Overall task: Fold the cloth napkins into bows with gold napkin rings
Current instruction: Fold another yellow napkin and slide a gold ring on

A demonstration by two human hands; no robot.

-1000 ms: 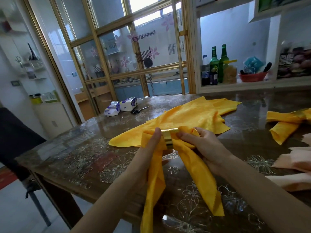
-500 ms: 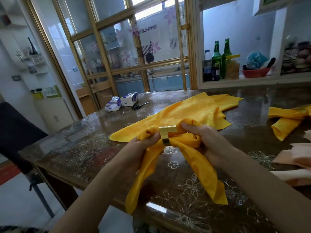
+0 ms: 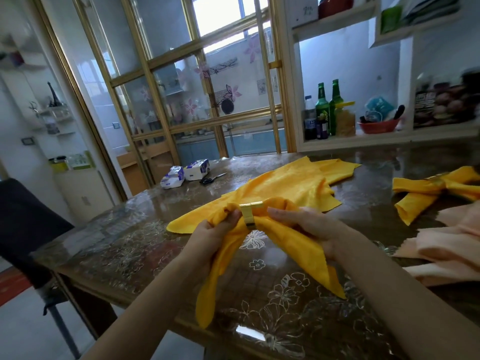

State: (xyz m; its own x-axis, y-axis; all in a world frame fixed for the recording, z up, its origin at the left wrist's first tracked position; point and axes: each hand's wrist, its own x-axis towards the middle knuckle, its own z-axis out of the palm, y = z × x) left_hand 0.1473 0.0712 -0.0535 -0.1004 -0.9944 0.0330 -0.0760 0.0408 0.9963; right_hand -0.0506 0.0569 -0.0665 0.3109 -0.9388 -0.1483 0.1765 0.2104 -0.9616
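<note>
Yellow napkin is threaded through the gold ring and held just above the table. The ring sits between your two thumbs, with a puff of cloth on either side. Your left hand curls round its loop, thumb tip just beside the ring. Your right hand pinches the other loop, thumb on top, fingers tucked under. Two tails hang below your palms, one over the near edge. Step in hand, by my reading: shaping the bow, ring on. The next move calls for evening both loops, drawing gently outward so the ring keeps centre, then laying it down. Beyond your fingertips lies a flat yellow napkin. Off your right knuckles are a finished bow and peach napkins.
</note>
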